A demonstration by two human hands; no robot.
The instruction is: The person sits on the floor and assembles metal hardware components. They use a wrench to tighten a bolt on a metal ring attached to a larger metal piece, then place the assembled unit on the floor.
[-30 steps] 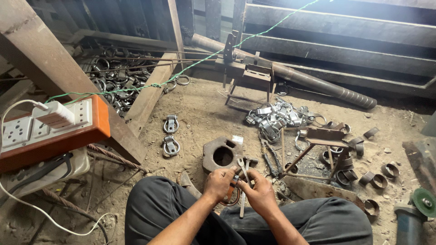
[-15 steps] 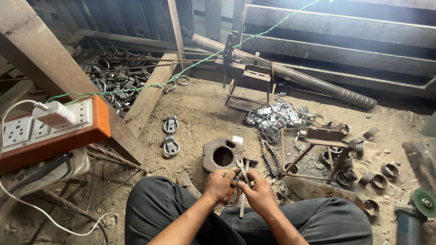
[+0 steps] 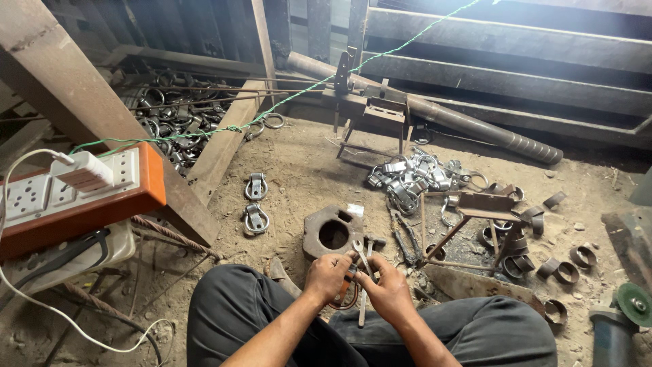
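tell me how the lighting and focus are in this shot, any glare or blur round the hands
Head view: soft daylight from the top, brightest on the dirt floor; beams at the upper left sit in deep shadow. No strong glare, only dull shine on the pile of metal clamps. Left hand, right hand and spanner look reasonably sharp; edges bend slightly from the wide lens.

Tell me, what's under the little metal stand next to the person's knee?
Under the small metal stand, between its thin legs, lie several curved metal rings on the dirt floor. Its flat top hides anything lying directly beneath it, so the full count cannot be told.
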